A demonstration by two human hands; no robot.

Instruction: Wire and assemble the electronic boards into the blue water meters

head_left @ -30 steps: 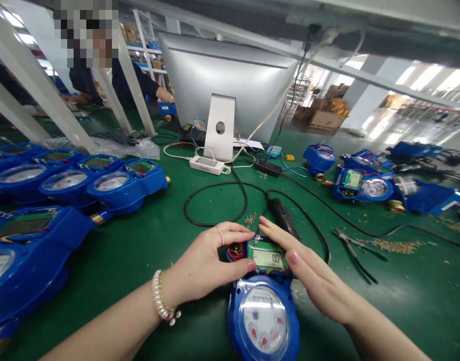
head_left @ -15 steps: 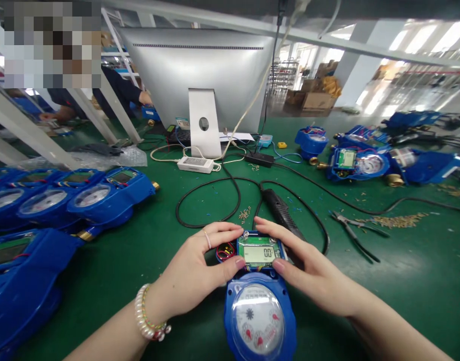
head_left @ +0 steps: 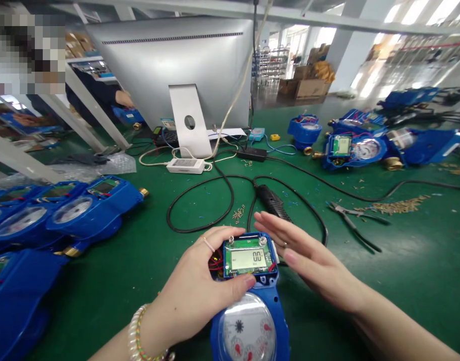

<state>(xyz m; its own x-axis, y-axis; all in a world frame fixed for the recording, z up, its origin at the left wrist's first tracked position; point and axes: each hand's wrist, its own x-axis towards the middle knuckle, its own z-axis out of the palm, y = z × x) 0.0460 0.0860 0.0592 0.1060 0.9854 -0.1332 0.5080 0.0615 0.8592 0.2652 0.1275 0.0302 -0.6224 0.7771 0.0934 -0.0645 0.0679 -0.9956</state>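
Observation:
A blue water meter [head_left: 280, 321] stands in front of me, its round dial facing up. At its far end a green circuit board carries a lit display [head_left: 248, 258] reading 0.0, with red wires beside it. My left hand [head_left: 199, 281] grips this housing from the left, thumb on the near edge and fingers over the far edge. Just off the housing's right side is my right hand [head_left: 308, 260], fingers stretched out and holding nothing. Beyond it lies a black electric screwdriver [head_left: 271, 200], partly hidden by the fingers.
Several blue meters [head_left: 113, 200] line the left side, more [head_left: 355, 150] sit at the back right. Pliers [head_left: 355, 225] and loose brass screws [head_left: 401, 205] lie right. A monitor [head_left: 177, 65] stands behind looping black cable [head_left: 169, 215]. A co-worker's hand [head_left: 123, 99] shows at back left.
My right hand has let go of the meter's housing and moved slightly right, its fingers straightening. My left thumb has slid right along the near edge. The view has shifted a little.

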